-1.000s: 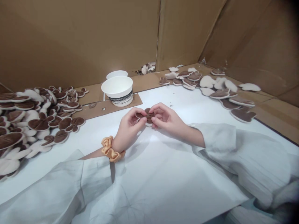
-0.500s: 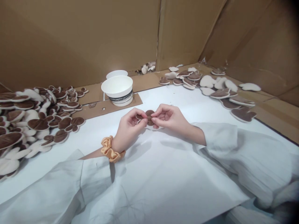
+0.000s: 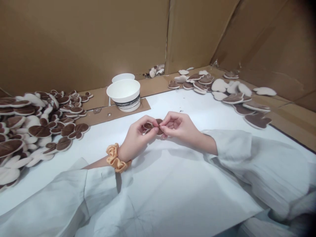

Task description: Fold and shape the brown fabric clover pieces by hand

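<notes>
A small brown plush piece with a pale edge (image 3: 160,123) is held between my two hands, above the white tabletop. My left hand (image 3: 142,132), with a gold scrunchie (image 3: 117,158) at its wrist, pinches the piece from the left between thumb and forefinger. From the right, my right hand (image 3: 178,125) pinches at the same piece, its thumb and forefinger tips almost meeting the left ones. My fingers cover most of the piece, and whether a thread is between them is too small to tell.
A heap of brown-and-white plush pieces (image 3: 40,131) lies at left. More plush pieces (image 3: 234,98) are scattered at back right. A white paper bowl wound with dark thread (image 3: 123,90) stands on cardboard, another bowl (image 3: 122,77) behind it. Cardboard walls (image 3: 84,39) enclose the back and right.
The plush piece has tilted and sunk slightly between my fingers, and my fingertips have drawn closer together over it. Both arms stay nearly where they were.
</notes>
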Available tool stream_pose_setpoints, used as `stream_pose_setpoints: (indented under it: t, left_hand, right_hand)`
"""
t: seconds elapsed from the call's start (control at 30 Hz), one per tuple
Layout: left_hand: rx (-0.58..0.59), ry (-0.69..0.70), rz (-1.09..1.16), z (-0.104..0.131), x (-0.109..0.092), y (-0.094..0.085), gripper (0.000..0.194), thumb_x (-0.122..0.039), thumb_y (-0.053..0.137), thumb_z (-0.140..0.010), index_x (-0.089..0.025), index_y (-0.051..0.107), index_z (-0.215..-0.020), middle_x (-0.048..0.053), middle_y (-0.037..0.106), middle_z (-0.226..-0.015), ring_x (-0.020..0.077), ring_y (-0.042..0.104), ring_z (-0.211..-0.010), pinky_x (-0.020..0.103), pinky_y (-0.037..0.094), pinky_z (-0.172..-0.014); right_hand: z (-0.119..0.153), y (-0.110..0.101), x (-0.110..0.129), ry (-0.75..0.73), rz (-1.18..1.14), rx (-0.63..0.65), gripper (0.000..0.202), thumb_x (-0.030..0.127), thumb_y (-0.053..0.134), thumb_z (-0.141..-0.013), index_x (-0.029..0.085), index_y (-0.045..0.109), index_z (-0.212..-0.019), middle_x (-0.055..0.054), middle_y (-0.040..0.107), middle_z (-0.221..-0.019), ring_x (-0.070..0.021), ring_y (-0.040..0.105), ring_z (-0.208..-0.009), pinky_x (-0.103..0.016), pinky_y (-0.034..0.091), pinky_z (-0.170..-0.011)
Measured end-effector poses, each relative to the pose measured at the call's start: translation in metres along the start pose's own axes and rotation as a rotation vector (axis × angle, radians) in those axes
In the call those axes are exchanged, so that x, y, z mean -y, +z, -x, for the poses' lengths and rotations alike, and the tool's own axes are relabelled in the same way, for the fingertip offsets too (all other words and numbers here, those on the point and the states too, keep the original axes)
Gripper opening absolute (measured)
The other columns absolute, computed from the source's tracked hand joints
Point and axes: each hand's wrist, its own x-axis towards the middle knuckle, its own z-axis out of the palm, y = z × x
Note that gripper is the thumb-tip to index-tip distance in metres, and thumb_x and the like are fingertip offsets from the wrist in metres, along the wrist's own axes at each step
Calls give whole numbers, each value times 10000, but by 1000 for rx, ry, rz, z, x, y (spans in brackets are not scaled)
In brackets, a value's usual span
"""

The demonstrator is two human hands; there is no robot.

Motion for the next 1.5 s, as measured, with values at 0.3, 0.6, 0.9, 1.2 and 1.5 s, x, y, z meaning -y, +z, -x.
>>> stream_pose_setpoints:
  t: [0.3, 0.6, 0.9, 1.2, 1.5]
  left_hand:
    - [-81, 36, -84, -2, -1, -1, 24, -154, 542, -746, -177, 548, -751, -5, 575, -750, 109, 517, -648, 223, 414, -613]
    - [-113, 20, -20, 0, 0, -1, 83, -225, 603, -750, -168, 545, -756, 6, 572, -744, 114, 526, -662, 231, 418, -620]
    - [-159, -12, 116, -1, -4, 1, 127, -224, 613, -750, -189, 498, -791, -19, 504, -757, 90, 465, -621, 212, 376, -558]
    - [-137, -77, 153, -2, -8, 2, 52, -198, 610, -751, -177, 564, -764, -11, 577, -736, 92, 516, -629, 210, 405, -574]
    - [-96, -188, 369, -1, -4, 2, 236, -246, 645, -736, -171, 651, -961, 45, 691, -887, 146, 626, -746, 277, 489, -695]
  right_hand:
    - [0, 1, 2, -85, 54, 53, 155, 195, 650, -715, 173, 539, -819, -3, 595, -773, -98, 601, -644, -233, 521, -602]
    - [-1, 1, 4, -24, 17, -18, 150, 187, 658, -692, 160, 510, -696, 18, 575, -626, -100, 600, -562, -230, 507, -540]
    - [-1, 1, 1, -70, 64, -56, 148, 150, 649, -676, 165, 501, -675, 25, 553, -633, -88, 559, -560, -224, 480, -540]
    - [-1, 0, 0, -82, 89, -46, 191, 189, 664, -691, 166, 481, -645, 22, 552, -623, -90, 554, -569, -223, 467, -540]
    - [0, 0, 1, -99, 43, -59, 189, 201, 675, -695, 168, 492, -658, 21, 576, -639, -91, 576, -565, -223, 482, -538]
